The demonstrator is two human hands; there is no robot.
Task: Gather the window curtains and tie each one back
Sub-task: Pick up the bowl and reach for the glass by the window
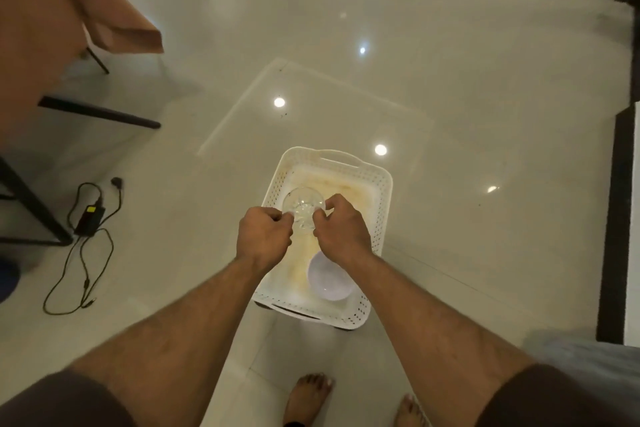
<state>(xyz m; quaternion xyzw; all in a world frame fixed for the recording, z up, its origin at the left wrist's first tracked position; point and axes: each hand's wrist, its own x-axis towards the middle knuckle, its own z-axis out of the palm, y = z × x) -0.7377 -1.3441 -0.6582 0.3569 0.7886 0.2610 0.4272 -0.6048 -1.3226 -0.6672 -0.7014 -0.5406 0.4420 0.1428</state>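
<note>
No curtain or window is in view. A white perforated plastic basket [382, 191] stands on the glossy floor in front of my feet. Over its left half both hands hold a clear glass bowl [303, 204]. My left hand [265, 236] pinches the bowl's near left edge with curled fingers. My right hand [341, 227] grips its right side. A white bowl [329, 279] lies in the basket's near end, below my right wrist.
A table with black metal legs [104, 114] and a tan cloth [52, 21] stands at the left. A black power adapter with cables [90, 218] lies on the floor beside it. A dark frame edge [616, 218] runs down the right side.
</note>
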